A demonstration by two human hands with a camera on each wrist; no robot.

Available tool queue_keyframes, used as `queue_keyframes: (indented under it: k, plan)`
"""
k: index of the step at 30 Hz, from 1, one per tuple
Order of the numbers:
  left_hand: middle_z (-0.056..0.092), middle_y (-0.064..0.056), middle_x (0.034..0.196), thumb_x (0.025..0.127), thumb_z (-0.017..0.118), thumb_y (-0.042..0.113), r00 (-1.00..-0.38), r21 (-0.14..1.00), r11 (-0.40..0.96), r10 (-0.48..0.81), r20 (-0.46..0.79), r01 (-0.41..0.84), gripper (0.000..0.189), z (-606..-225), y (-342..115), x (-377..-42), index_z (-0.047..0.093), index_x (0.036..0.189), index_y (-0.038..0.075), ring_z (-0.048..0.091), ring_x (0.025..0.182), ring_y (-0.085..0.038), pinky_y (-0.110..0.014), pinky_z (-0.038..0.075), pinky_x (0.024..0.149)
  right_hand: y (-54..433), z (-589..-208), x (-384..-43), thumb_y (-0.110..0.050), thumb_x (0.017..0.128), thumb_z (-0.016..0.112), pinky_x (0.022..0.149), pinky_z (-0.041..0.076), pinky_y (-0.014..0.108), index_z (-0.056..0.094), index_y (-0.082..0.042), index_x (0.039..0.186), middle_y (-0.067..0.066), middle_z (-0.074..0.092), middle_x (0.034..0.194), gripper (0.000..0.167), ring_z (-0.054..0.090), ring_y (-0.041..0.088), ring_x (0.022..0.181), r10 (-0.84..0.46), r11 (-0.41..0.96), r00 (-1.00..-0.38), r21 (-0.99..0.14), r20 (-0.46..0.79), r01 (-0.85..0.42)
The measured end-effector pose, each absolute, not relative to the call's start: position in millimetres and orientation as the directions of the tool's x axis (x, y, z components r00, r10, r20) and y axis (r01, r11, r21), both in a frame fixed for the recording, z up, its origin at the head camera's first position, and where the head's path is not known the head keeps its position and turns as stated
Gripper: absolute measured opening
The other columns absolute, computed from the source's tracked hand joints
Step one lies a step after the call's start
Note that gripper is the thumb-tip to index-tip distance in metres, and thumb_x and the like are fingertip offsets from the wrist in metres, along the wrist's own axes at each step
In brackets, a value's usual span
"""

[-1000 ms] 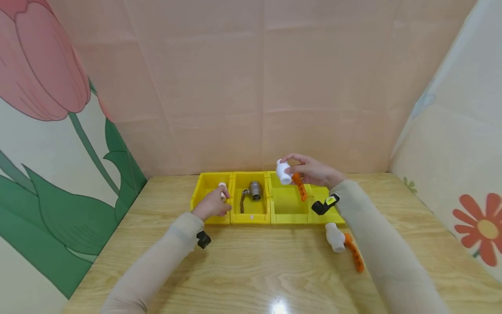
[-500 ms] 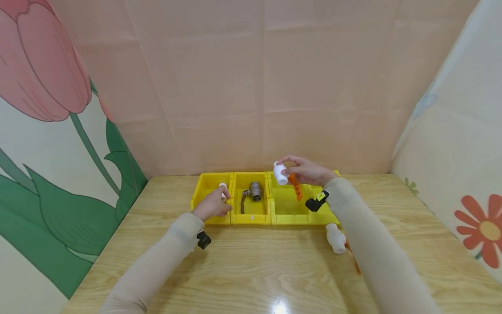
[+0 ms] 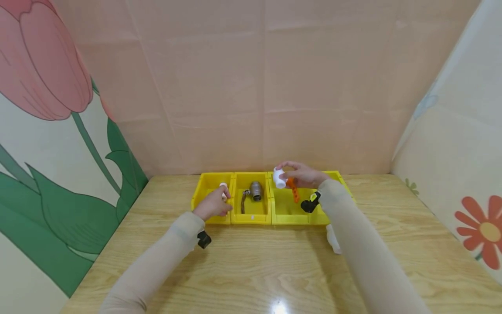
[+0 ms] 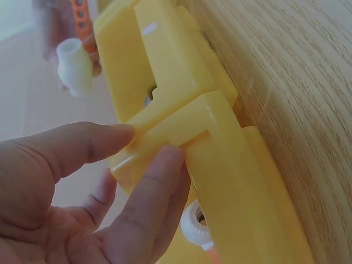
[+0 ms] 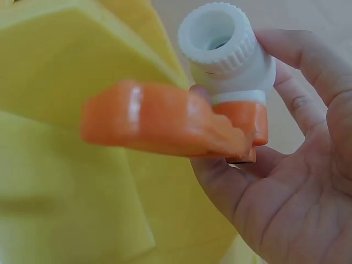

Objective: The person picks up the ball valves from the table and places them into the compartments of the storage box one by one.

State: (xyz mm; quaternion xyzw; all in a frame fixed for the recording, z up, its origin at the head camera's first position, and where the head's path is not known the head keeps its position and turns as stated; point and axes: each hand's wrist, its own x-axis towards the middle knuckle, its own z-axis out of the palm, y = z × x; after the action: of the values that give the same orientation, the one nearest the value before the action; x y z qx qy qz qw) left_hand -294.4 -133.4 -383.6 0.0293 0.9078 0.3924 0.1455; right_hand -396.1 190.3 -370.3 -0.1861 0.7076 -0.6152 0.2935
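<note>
My right hand (image 3: 307, 175) holds a white plastic ball valve (image 3: 279, 178) with an orange handle (image 3: 294, 189) above the right-hand yellow bin (image 3: 290, 219). In the right wrist view, the thumb and fingers grip the valve's white body (image 5: 225, 60), and the orange lever (image 5: 159, 121) points away from the palm. My left hand (image 3: 213, 204) is at the wall between the two left bins. Thumb and fingers pinch the yellow bin's rim (image 4: 176, 129) in the left wrist view. Below them, another white valve (image 4: 195, 224) lies inside the leftmost bin, partly hidden by the fingers.
A grey metal valve (image 3: 256, 191) with a brownish lever lies in the second yellow bin (image 3: 239, 219). In front of the bins, a further white valve (image 3: 333, 240) sits on the wooden table (image 3: 251, 266), partly covered by the right sleeve. A pinkish cloth wall (image 3: 259, 87) rises behind.
My right hand has moved left and lower with the ball valve, over the right-hand bin. Its sleeve now covers more of the valve on the table. The left hand has stayed put.
</note>
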Motion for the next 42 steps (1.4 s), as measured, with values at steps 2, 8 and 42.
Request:
queue_keyframes:
  k: [2,8,42]
  plan:
    - [0.054,-0.010,0.086,0.089,0.069,0.011,-0.956,0.719,0.693,0.168,-0.240,-0.059,0.033,-384,-133,-294,0.046,0.111,0.009,0.060,0.071,-0.022,-0.029,0.054,0.068,190,-374,-397,-0.005,0.098,0.053,0.081,0.054,0.032,0.047,-0.011,0.128,0.014,0.049,0.118,0.031,0.061,0.021,0.090,-0.617,0.169,-0.762,-0.979,-0.194,0.113]
    - [0.053,-0.009,0.083,0.089,0.069,0.010,-0.956,0.725,0.686,0.168,-0.242,-0.063,0.033,-382,-133,-294,0.046,0.111,0.008,0.059,0.069,-0.022,-0.032,0.055,0.071,191,-381,-396,-0.007,0.098,0.055,0.079,0.053,0.031,0.046,-0.010,0.131,0.011,0.051,0.116,0.035,0.060,0.019,0.088,-0.601,0.182,-0.768,-0.974,-0.219,0.136]
    - [0.050,-0.006,0.078,0.090,0.069,0.011,-0.959,0.717,0.695,0.162,-0.234,-0.057,0.030,-380,-130,-294,0.044,0.107,0.012,0.059,0.068,-0.022,-0.029,0.054,0.067,184,-388,-396,-0.012,0.099,0.053,0.091,0.050,0.045,0.040,-0.010,0.128,0.013,0.049,0.114,0.031,0.056,0.024,0.093,-0.526,0.290,-0.806,-0.948,-0.270,0.129]
